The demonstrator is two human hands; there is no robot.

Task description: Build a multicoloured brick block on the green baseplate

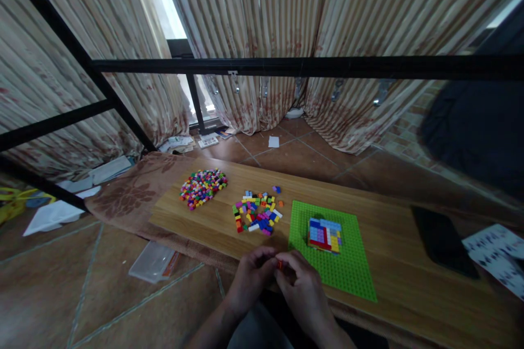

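Note:
Close to the table's near edge, my left hand [254,277] and my right hand [302,282] meet with their fingertips pinched together. Between them shows a small orange-red toy brick [280,264], partly covered by the fingers; both hands are closed on it. Just right of my hands lies a green baseplate [356,262]. On it stands a low block built of toy bricks [325,235] in blue, red, yellow, white and lilac. Beyond my hands, a loose spread of mixed toy bricks [257,211] lies on the wood.
A heap of smaller colourful pieces [203,186] sits at the left of the wooden table [393,229]. Toward the right end lies a black flat object [444,240] beside a patterned sheet [497,256]. A clear plastic box [152,262] is on the floor; a black metal bar [266,67] crosses ahead.

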